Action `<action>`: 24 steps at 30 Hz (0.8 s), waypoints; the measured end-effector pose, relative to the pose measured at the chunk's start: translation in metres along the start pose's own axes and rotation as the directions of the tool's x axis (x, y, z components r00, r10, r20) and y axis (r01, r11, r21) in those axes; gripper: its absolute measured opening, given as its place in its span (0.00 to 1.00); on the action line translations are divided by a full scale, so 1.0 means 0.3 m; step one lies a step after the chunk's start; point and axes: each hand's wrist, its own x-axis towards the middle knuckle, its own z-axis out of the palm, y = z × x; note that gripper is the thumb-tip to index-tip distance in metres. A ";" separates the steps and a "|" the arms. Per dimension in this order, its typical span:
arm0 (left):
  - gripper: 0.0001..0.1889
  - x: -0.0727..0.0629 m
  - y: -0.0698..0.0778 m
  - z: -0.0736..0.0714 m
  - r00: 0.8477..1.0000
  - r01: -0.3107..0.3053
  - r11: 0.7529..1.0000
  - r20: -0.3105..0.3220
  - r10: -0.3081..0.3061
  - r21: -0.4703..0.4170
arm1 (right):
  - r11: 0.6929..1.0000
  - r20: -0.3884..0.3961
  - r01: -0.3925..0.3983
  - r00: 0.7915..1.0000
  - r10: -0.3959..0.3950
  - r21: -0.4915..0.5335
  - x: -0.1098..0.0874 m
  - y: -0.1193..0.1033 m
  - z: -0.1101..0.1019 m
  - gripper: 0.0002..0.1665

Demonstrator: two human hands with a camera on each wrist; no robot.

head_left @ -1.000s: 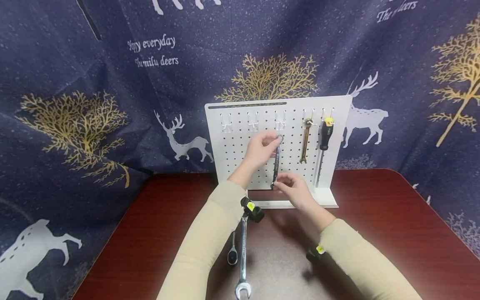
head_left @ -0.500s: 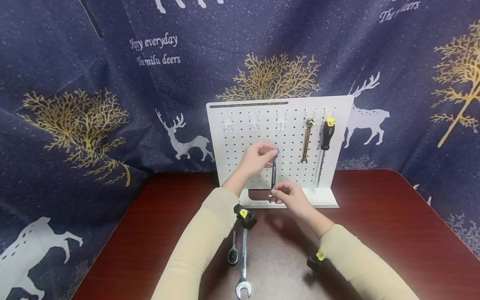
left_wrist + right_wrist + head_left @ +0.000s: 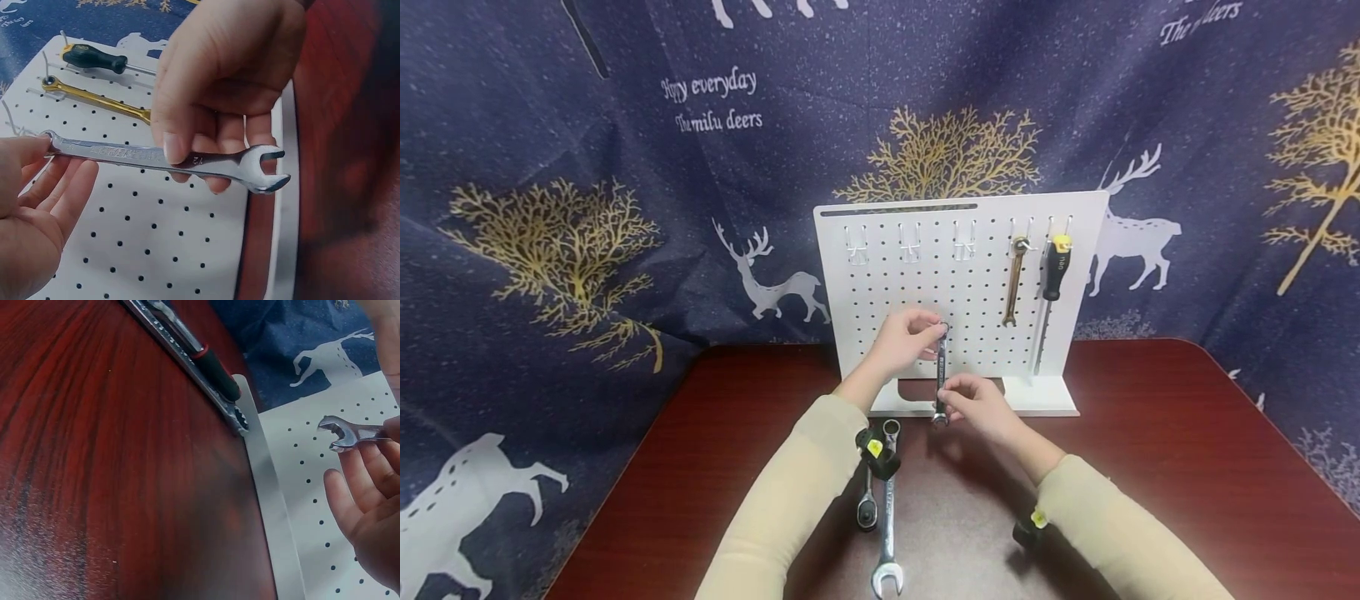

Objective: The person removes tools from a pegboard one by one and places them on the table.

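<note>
A silver combination wrench (image 3: 131, 155) is held upright between both hands in front of the white pegboard (image 3: 895, 292). My left hand (image 3: 904, 343) pinches its ring end at the top. Lower down, my right hand (image 3: 981, 404) pinches the shaft just above the open-jaw end, thumb on the near face in the left wrist view. That open end (image 3: 344, 432) sticks out past the right fingers in the right wrist view. Above the hands, a bare double hook (image 3: 964, 242) is on the board.
A gold wrench (image 3: 1014, 283) and a yellow-and-black screwdriver (image 3: 1054, 271) hang at the board's right. Two more bare hooks are at its left. A larger wrench (image 3: 889, 517) and a ratchet (image 3: 867, 510) lie on the red-brown table (image 3: 737, 467), partly under the left arm.
Both hands have lowered the wrench from just under the third hook towards the board's base, drifting slightly left. The other tools have stayed in place.
</note>
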 end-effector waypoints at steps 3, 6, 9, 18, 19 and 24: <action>0.15 -0.010 -0.022 0.002 1.000 0.021 1.000 0.012 -0.021 -0.003 | 0.999 -0.009 -0.031 0.999 0.031 0.016 0.000 0.006 0.011 0.11; 0.15 -0.022 -0.048 0.008 0.999 0.036 0.999 0.026 -0.036 -0.002 | 0.999 -0.018 -0.043 0.999 0.043 0.032 -0.002 0.011 0.020 0.10; 0.15 -0.037 -0.070 0.015 0.998 0.046 0.999 0.035 -0.046 -0.001 | 0.998 -0.021 -0.046 0.999 0.047 0.041 -0.007 0.015 0.026 0.10; 0.14 -0.063 -0.129 0.016 0.995 0.089 0.996 0.055 -0.089 -0.008 | 0.999 0.036 -0.029 0.999 0.028 0.022 -0.022 0.066 0.054 0.12; 0.14 -0.067 -0.134 0.016 0.994 0.094 0.996 0.056 -0.093 -0.008 | 0.999 0.043 -0.032 0.999 0.031 0.025 -0.023 0.073 0.057 0.12; 0.14 -0.082 -0.162 0.018 0.993 0.103 0.995 0.061 -0.101 -0.018 | 0.998 0.079 -0.044 0.996 0.041 0.038 -0.031 0.096 0.072 0.12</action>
